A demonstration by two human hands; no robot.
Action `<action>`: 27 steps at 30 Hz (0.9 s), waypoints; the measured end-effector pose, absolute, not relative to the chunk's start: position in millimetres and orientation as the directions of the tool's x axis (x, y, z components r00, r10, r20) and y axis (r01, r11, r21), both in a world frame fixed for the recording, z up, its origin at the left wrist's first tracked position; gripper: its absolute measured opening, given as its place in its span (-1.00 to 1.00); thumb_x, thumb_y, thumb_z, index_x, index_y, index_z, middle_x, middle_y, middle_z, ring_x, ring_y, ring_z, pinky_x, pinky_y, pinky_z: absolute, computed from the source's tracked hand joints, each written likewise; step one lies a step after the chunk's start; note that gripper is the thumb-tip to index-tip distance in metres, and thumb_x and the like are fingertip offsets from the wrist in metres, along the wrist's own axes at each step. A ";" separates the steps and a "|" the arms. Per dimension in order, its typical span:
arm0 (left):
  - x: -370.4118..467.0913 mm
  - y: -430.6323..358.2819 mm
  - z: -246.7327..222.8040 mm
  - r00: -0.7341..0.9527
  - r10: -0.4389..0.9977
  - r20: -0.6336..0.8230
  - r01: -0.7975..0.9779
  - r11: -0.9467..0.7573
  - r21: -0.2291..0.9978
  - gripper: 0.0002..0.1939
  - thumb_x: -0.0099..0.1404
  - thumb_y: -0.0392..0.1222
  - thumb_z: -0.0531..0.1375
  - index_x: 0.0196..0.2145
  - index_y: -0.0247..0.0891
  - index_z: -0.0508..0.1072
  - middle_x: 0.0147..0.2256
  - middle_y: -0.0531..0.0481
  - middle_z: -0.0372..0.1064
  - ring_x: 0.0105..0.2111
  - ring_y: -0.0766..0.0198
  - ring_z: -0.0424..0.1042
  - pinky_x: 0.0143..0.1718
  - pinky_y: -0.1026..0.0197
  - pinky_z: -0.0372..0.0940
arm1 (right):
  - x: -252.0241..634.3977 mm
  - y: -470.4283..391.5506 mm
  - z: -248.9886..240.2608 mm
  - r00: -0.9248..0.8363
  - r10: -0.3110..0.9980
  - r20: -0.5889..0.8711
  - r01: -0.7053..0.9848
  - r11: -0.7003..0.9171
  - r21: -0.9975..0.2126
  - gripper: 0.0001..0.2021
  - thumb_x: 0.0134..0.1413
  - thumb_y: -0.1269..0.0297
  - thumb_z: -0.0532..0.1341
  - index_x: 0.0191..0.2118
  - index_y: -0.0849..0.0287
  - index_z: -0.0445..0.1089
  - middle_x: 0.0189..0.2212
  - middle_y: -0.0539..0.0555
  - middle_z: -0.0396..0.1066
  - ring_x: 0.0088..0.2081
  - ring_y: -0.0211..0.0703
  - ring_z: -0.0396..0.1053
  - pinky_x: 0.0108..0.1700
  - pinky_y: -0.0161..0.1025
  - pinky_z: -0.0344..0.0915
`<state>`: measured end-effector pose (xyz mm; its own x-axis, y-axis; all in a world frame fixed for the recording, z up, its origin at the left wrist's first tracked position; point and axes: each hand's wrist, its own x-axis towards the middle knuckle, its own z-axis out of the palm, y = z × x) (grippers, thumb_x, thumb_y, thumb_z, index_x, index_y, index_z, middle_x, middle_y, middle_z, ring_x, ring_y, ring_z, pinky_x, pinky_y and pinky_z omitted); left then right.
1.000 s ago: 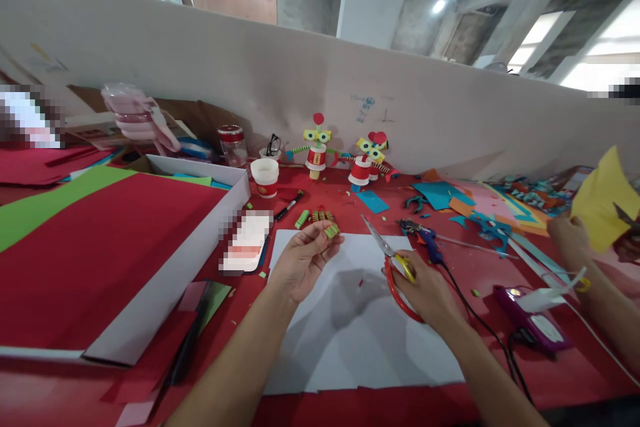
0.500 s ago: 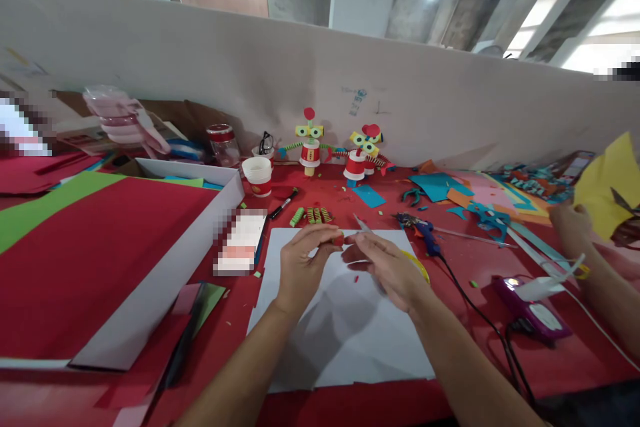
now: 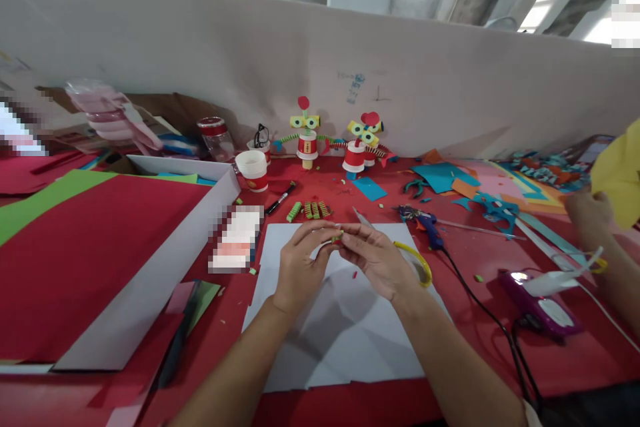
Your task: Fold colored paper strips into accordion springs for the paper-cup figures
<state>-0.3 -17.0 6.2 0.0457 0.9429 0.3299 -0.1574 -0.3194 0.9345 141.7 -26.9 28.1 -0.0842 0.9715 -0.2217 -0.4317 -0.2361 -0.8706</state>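
Above the white paper sheet (image 3: 350,340), both hands meet at a small green paper piece (image 3: 338,237). My left hand (image 3: 305,260) pinches it between thumb and fingers. The fingertips of my right hand (image 3: 375,257) are closed on its other side. Several folded green-and-red paper springs (image 3: 316,210) lie just behind the sheet. Scissors with a yellow handle (image 3: 417,260) rest beside my right hand, partly hidden by it. A tiny red scrap (image 3: 355,275) lies on the sheet below the hands.
Paper-cup figures (image 3: 307,145) stand by the wall. A box with coloured paper (image 3: 145,213) is at left. To the right are a glue gun (image 3: 430,230), a purple power strip (image 3: 540,307), blue scraps (image 3: 440,177) and another person's hand (image 3: 590,213) with yellow paper.
My right hand has moved left to meet my left hand, and its fingers have closed on the piece. Green now shows on the piece. The view has shifted slightly.
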 end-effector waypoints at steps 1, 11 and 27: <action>0.1 -17.3 6.3 0.055 0.946 0.318 -0.194 -0.302 0.933 -0.74 0.04 -0.40 0.30 -0.31 -0.11 0.53 -0.17 -0.04 0.43 -0.08 0.16 0.40 0.05 0.13 0.24 | 141.3 -26.9 27.9 -0.072 0.975 -0.210 -0.426 -0.221 -0.878 -0.71 -0.31 0.28 0.45 -0.33 0.15 0.50 -0.42 -0.04 0.46 -0.37 -0.34 0.38 -0.22 -0.32 0.31; -1.9 -9.7 8.3 0.257 0.965 -0.048 -0.345 0.138 0.928 -0.77 0.05 -0.23 0.34 -0.27 -0.27 0.57 -0.29 -0.08 0.51 -0.27 0.23 0.44 -0.18 0.18 0.34 | 141.8 -27.1 17.9 0.081 0.996 0.031 -0.143 0.043 -0.989 -0.80 -0.19 0.28 0.37 -0.34 0.16 0.45 -0.45 -0.02 0.43 -0.38 -0.29 0.35 -0.30 -0.31 0.30; -3.6 -1.6 3.8 0.170 0.966 -0.193 -0.574 0.257 0.778 -0.81 -0.08 -0.32 0.39 -0.47 -0.35 0.48 -0.47 0.02 0.45 -0.41 0.33 0.47 -0.23 0.27 0.35 | 198.6 -17.0 28.8 0.295 0.934 0.204 0.458 0.049 -0.888 -0.63 -0.02 0.11 0.22 -0.08 0.13 0.44 -0.15 0.12 0.44 -0.17 -0.10 0.38 -0.15 -0.19 0.30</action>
<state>-3.6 -1.6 3.8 0.1701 0.9663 -0.1935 -0.5735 0.2567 0.7780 198.6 -17.0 28.8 0.2949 0.9335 0.2039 0.4578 0.0493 -0.8877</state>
